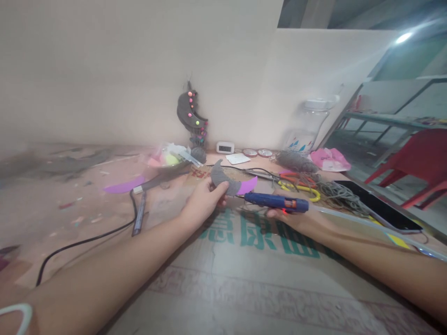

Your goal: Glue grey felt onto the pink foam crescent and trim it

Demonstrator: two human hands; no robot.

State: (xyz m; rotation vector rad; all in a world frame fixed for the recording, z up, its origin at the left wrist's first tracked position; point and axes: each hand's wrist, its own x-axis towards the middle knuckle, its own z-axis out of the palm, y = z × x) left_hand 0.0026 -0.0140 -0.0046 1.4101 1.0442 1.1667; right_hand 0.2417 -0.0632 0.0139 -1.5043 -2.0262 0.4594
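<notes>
Between the thumb and fingers of my left hand [208, 195] is a crescent [223, 179], grey over most of its length, with a bare purple tip at the right. My right hand [284, 216] is wrapped round a blue glue gun [272, 200], a small red light glowing on its side. The gun's nozzle points left and is at the crescent's lower edge; whether it touches cannot be told. A long clear glue stick [345, 215] trails from the gun's rear. Beneath both hands lies a cardboard sheet [216, 270] with green printed characters.
A finished-looking grey crescent with coloured beads [188, 109] stands by the wall. Behind the hands are a bowl [167, 160], a small clock [225, 147], yellow-handled scissors [303, 190], grey yarn [296, 162] and a bottle [309, 125]. A phone [377, 204] lies right; a marker [139, 214] and black cable [87, 239] left.
</notes>
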